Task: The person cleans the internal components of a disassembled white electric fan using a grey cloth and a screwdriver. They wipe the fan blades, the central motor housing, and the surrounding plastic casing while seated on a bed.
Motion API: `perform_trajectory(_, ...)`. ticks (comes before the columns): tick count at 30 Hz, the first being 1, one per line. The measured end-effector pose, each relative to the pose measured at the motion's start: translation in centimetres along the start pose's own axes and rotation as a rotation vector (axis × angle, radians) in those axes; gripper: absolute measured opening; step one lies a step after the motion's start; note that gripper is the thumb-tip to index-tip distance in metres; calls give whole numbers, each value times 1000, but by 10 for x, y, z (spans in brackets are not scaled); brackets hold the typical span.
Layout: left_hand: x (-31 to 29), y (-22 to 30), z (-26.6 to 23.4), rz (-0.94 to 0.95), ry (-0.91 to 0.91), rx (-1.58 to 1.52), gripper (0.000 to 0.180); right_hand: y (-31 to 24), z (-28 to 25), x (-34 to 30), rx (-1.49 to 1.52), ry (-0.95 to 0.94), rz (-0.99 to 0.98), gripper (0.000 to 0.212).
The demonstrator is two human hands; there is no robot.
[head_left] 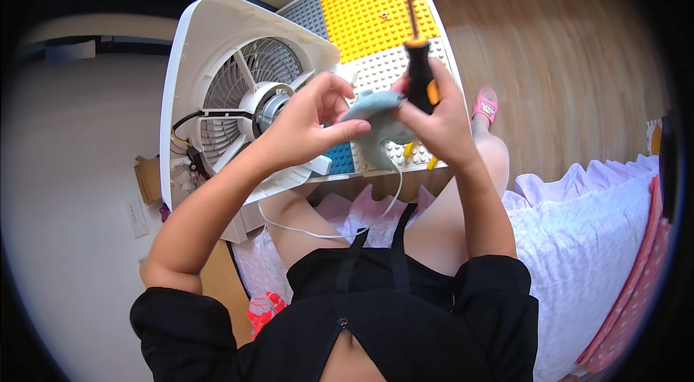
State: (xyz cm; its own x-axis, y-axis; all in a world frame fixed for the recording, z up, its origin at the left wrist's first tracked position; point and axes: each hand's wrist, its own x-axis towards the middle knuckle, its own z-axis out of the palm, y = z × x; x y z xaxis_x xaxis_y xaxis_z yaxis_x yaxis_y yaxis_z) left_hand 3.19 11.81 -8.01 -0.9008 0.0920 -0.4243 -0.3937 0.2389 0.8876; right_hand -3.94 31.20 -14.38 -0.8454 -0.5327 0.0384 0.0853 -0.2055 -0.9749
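Note:
My right hand (439,122) is closed round the black and yellow handle of a screwdriver (418,78), whose long shaft points up and away. The same hand's fingers also press on the edge of a grey-green cloth (373,138). At the cloth's left side is my left hand (311,118), its fingers loosely curled and apart, its thumb resting over the cloth. A thin white cord (394,198) hangs from below the cloth and loops across my lap. To the left, an opened white fan housing (189,57) shows its grille, motor (273,109) and wires.
Under the fan and cloth is a brick-studded table (361,6) with yellow, white, grey and blue plates. A small nut-like piece (384,15) and yellow pieces (409,150) lie on it. Around are a wooden floor (549,57), a white bedspread (571,237) and a wall at left.

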Motion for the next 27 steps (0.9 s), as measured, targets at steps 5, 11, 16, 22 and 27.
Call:
perform_trajectory(5,-6,-49,3,14,-40,108,17,-21,-22,16,-168,-73,-40,31)
perform_trajectory(11,10,-63,53,235,231,-128,40,-37,-18,24,-190,-164,-33,28)
perform_trajectory(16,13,-59,52,275,256,-463,20,-48,-17,22,-281,-94,-129,30)
perform_trajectory(22,0,-30,19,38,142,-185,22,-21,-25,20,-363,-63,-8,41)
perform_trajectory(27,-1,-33,7,-18,21,-94,22,5,-49,8,-279,1,266,45)
